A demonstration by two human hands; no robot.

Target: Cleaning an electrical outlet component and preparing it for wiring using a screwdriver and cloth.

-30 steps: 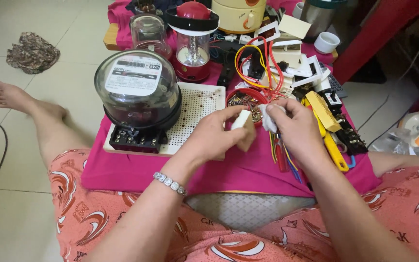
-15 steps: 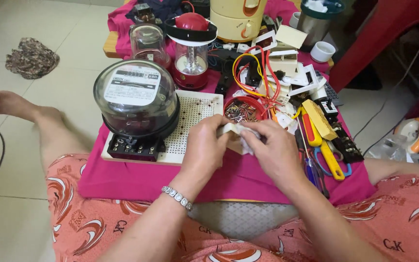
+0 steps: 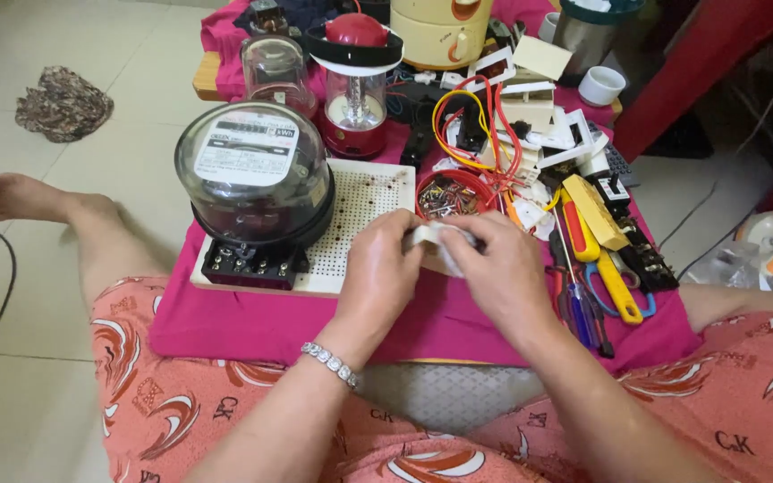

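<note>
My left hand (image 3: 382,273) and my right hand (image 3: 498,264) meet over the pink cloth (image 3: 252,317), both gripping a small white plastic part (image 3: 433,235) between the fingers. Most of the part is hidden by my fingers. A silver bracelet (image 3: 331,362) is on my left wrist. Just behind my hands sits a red bowl of small screws (image 3: 454,192). To the left stands a round glass-domed electric meter (image 3: 252,183) on a white perforated board (image 3: 364,210).
Screwdrivers and yellow-handled pliers (image 3: 606,273) lie to the right. Red and yellow wires (image 3: 471,112), white switch frames (image 3: 552,121), a red lantern (image 3: 355,85) and a cream appliance (image 3: 440,31) crowd the back. My bare left leg (image 3: 55,210) stretches out on the tiled floor.
My hands have come together: the white part that my left hand held apart from the right is now gripped by both, lower and closer to me.
</note>
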